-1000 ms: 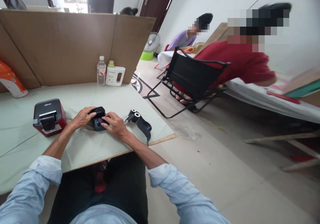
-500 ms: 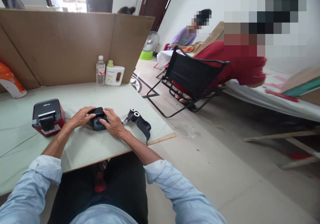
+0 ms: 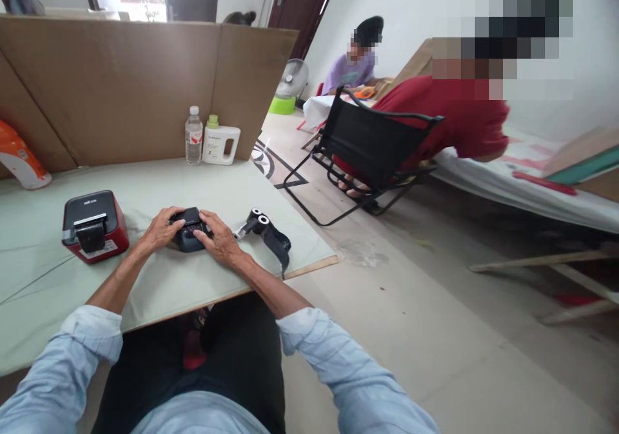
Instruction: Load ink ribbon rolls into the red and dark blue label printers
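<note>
A small black box-shaped device (image 3: 192, 243) with a lid-like top part sits on the pale green tabletop. My left hand (image 3: 162, 227) grips its left side, with the thumb on the front of the top part. On the opposite side, my right hand (image 3: 218, 235) holds it with fingers at the upper edge and the thumb over the dark front. What lies inside the device is too small to make out. Right of my right hand lies a black strap-like item (image 3: 271, 237) with two white-and-black round ends. A red and black label printer (image 3: 94, 224) stands to the left.
Behind the table rises a cardboard screen (image 3: 145, 92). Before it stand a clear water bottle (image 3: 194, 138), a white jug with a green cap (image 3: 220, 144) and an orange and white bottle (image 3: 22, 157). A black folding chair (image 3: 374, 131) with a person in red is off to the right.
Both hands stay on the black device, with only a slight shift. In the background, the person in purple and the person in red have leaned a little to the left.
</note>
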`<action>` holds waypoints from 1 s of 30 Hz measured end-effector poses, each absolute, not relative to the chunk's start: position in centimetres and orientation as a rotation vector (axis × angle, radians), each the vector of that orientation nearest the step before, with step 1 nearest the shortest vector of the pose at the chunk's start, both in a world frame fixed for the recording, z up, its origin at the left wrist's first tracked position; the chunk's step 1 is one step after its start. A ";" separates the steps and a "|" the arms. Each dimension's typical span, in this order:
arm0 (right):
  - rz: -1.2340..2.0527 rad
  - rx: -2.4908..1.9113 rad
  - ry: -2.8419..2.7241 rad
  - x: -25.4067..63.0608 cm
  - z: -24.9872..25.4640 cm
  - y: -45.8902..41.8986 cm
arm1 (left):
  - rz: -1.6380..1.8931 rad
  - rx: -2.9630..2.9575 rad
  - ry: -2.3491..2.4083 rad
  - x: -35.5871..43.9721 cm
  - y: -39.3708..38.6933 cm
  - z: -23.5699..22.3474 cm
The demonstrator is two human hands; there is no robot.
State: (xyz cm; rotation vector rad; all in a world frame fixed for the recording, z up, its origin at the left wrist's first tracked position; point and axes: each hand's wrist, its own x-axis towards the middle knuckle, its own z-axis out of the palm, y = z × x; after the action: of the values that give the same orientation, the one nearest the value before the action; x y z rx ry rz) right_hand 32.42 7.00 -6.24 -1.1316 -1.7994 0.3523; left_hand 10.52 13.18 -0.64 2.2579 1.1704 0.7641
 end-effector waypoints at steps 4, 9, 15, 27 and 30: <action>0.421 -1.152 -1.803 32.3 -6.1 6.7 | 0.794 2.195 1.210 11.0 13.4 -1.2; 0.477 -1.173 -1.792 31.9 -6.4 6.0 | 0.759 2.193 1.123 10.1 13.4 -0.7; 0.469 -1.179 -1.752 31.7 -6.7 5.7 | 0.621 2.252 1.065 8.1 11.7 -0.1; 0.303 -1.201 -1.835 31.2 -6.2 5.5 | 0.703 2.497 1.147 10.0 10.0 -1.5; 0.231 -1.176 -1.749 31.2 -5.6 5.2 | 0.743 2.524 1.126 10.3 11.0 -1.1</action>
State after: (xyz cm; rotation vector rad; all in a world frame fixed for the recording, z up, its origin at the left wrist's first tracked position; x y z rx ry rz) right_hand 31.18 5.21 -5.57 -1.1756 -1.7493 0.2306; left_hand 10.25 10.98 -1.08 2.5242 1.1264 0.7435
